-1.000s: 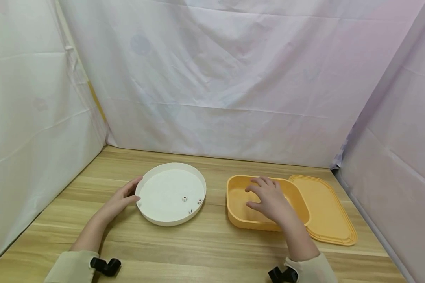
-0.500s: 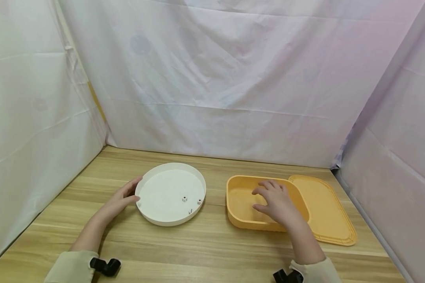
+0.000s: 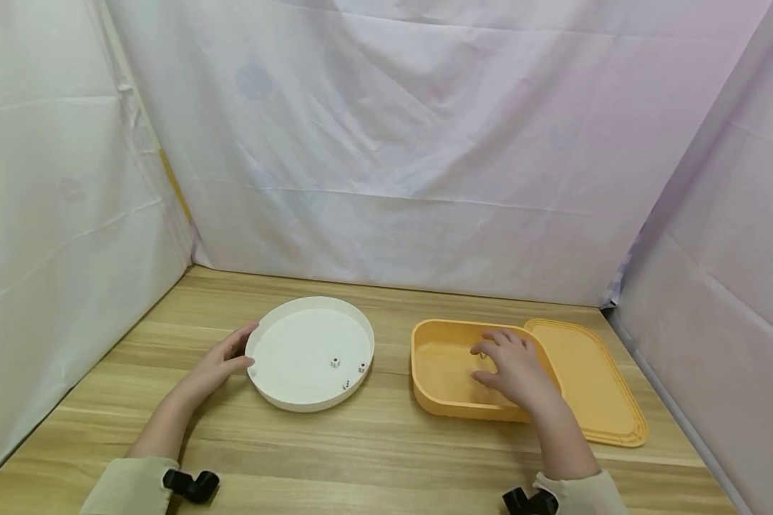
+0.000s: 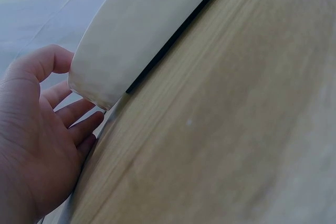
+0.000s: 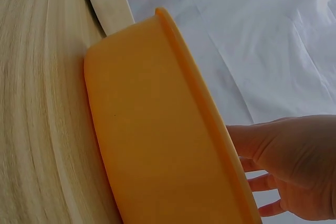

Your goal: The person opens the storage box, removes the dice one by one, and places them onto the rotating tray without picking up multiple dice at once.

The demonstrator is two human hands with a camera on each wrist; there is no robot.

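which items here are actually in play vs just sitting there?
In play:
- left hand, touching the white round tray
- three dice in that tray
- right hand, fingers inside the orange box

Lying about:
- orange lid, flat beside the box
- wooden table

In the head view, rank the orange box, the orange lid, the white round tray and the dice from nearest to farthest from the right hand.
1. Orange box: the right hand reaches into it.
2. Orange lid: just right of the hand, beside the box.
3. Dice: to the left, in the tray's near-right part.
4. White round tray: to the left; its middle lies beyond the dice, the left hand at its far rim.
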